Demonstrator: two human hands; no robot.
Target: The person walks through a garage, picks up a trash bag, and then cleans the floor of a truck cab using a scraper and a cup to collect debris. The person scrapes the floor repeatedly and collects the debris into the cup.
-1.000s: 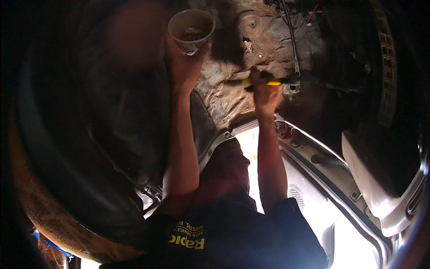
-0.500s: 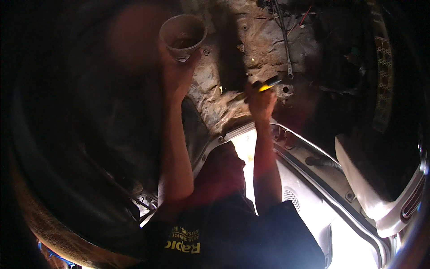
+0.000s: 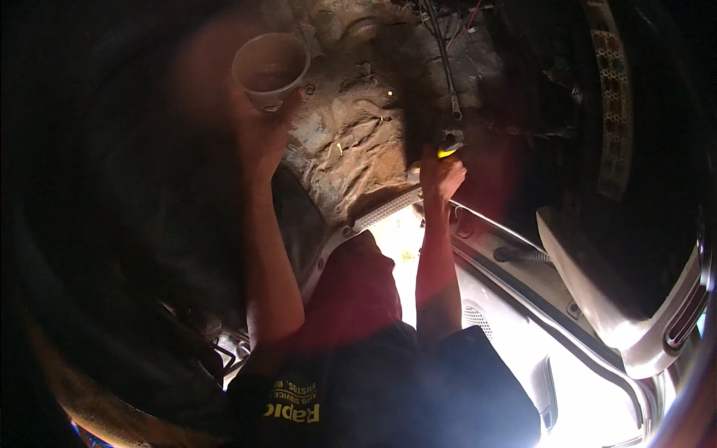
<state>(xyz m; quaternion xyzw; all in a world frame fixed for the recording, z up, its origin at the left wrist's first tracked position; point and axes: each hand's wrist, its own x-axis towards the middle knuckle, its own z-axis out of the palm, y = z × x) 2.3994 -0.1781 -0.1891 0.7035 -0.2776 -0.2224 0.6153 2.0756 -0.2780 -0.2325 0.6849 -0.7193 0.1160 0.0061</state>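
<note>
In my left hand point(image 3: 261, 138) is a round, translucent plastic tub point(image 3: 270, 97), held up at the upper left with its open top facing me. What lies inside is too dark to make out. My right hand point(image 3: 444, 179) is closed around a tool with a yellow and black handle point(image 3: 447, 152). Its working end is hard to see, so its kind cannot be told. That hand is low over the brown, wrinkled vehicle floor point(image 3: 358, 149), near the door sill. Whether the tool touches the floor cannot be told.
A dark cable point(image 3: 445, 67) with an eyelet end runs along the floor ahead of my right hand. The ridged sill plate point(image 3: 388, 209) borders the bright door opening. On the right are a pale door panel point(image 3: 515, 351) and a perforated strip point(image 3: 614, 97). Deep shadow covers the left.
The view has shifted, so the floor and the tub appear further left. My right hand has moved rightward over the floor and turned, and less of the yellow handle shows.
</note>
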